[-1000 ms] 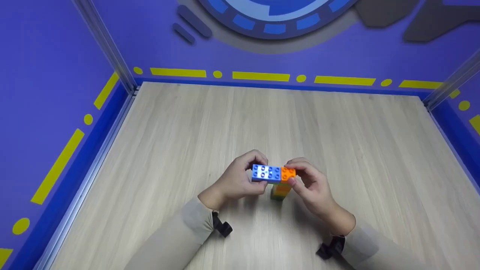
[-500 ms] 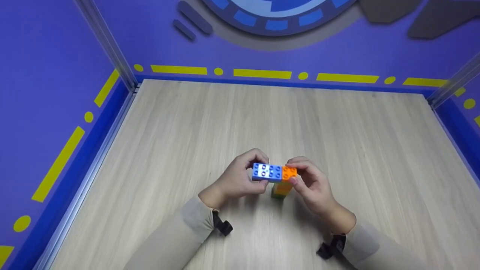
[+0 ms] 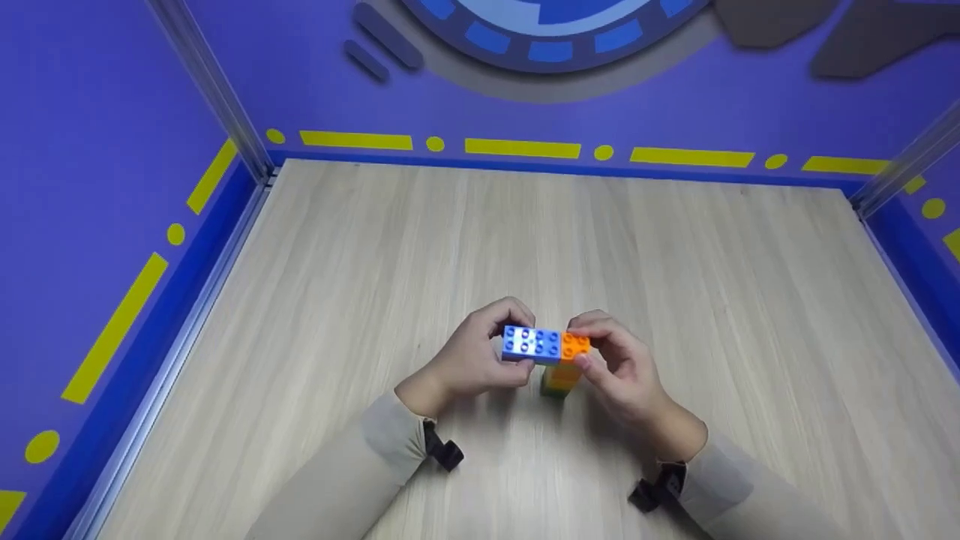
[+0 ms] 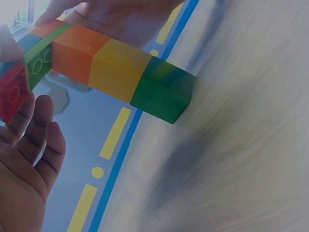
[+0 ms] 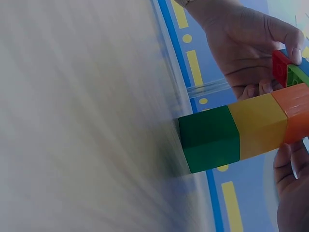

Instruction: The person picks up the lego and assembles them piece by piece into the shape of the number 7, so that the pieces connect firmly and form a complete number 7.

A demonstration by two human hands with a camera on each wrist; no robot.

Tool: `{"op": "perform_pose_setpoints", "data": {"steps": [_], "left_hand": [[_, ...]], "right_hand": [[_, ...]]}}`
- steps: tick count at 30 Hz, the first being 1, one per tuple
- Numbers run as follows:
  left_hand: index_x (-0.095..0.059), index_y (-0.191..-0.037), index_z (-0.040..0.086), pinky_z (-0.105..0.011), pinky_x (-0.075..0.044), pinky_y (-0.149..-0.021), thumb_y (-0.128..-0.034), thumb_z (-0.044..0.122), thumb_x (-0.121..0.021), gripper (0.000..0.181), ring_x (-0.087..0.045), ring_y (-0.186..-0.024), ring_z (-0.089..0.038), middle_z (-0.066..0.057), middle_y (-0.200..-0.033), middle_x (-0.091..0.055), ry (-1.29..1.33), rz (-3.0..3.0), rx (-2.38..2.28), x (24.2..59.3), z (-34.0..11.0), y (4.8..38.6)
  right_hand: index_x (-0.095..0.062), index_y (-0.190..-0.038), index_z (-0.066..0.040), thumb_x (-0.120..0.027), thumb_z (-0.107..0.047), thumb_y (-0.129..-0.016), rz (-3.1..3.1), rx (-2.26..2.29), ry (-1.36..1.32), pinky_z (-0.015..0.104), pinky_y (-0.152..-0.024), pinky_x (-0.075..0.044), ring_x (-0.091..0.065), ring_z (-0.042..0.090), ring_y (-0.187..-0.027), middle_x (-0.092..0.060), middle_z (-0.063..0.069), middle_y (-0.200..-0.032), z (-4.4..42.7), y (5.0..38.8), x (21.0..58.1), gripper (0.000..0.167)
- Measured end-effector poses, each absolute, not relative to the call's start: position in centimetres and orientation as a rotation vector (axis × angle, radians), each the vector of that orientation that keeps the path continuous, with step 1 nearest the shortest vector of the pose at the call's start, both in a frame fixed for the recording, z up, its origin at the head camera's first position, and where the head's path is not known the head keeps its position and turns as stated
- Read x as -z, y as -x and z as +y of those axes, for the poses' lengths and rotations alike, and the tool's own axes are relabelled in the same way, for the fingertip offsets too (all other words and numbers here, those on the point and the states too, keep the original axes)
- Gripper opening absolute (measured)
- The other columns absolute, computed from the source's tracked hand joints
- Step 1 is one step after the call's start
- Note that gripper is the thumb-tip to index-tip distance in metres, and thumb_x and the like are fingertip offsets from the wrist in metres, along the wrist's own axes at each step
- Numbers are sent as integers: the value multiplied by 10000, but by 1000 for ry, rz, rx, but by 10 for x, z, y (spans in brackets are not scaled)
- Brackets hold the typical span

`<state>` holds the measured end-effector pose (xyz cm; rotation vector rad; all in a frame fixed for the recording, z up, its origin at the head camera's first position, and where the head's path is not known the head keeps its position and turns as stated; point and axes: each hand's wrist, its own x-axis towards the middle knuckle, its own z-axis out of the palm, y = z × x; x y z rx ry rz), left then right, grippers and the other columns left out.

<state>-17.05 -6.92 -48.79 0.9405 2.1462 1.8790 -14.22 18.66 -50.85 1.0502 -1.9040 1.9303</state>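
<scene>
Toy building bricks form a column with an arm jutting out near its top. In the left wrist view, a dark green brick [image 4: 164, 89] is lowest, followed by a yellow brick [image 4: 119, 70], an orange brick [image 4: 79, 48] and a thin light green piece [image 4: 38, 67]. A red brick [image 4: 13, 94] shows its hollow underside beside it. From above, a long blue brick [image 3: 531, 343] lies against a small orange top brick [image 3: 575, 346]. My left hand [image 3: 476, 356] holds the blue end between thumb and fingers. My right hand [image 3: 626, 371] pinches the orange top brick.
The column stands on a pale wood-grain table [image 3: 480, 240]. Blue panels with yellow marks [image 3: 523, 149] enclose the back and sides. A metal post [image 3: 214, 90] rises at the back left corner. Black straps [image 3: 444, 450] circle both wrists.
</scene>
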Motion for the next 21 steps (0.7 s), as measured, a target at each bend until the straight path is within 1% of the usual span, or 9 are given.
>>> {"op": "perform_pose_setpoints", "data": {"steps": [9,14,19,21], "left_hand": [[-648,-1093,3,-305,-559,-952,-809,101,-827,350,-628,-1052,-160,-140,-1123,-667,-940,2143,-1894,489,-70,170],[-655,-1101,2,-313,-566,-969,-812,93,-826,348,-631,-1072,-164,-134,-1134,-671,-943,2142,-1886,490,-71,172],[-664,-1119,24,-298,-581,-966,-826,83,-837,345,-637,-1050,-156,-129,-1119,-689,-1021,2212,-1816,487,-74,175],[-674,-1131,42,-283,-580,-959,-832,84,-848,349,-639,-1033,-143,-105,-1109,-701,-1074,2265,-1759,485,-76,176]], "right_hand": [[-638,-1236,162,-609,231,-909,-1879,-1958,-1079,254,-1022,-607,-649,210,-1114,-687,97,-1212,186,145,510,336],[-638,-1222,161,-622,229,-903,-1877,-1956,-1089,258,-1032,-600,-651,205,-1128,-699,87,-1212,187,147,509,326],[-657,-1222,139,-639,214,-904,-1925,-1932,-1079,254,-1032,-593,-656,196,-1137,-713,93,-1212,191,147,505,327],[-665,-1228,131,-647,211,-911,-1949,-1919,-1084,251,-1033,-593,-660,193,-1132,-716,100,-1216,193,147,503,328]]}}
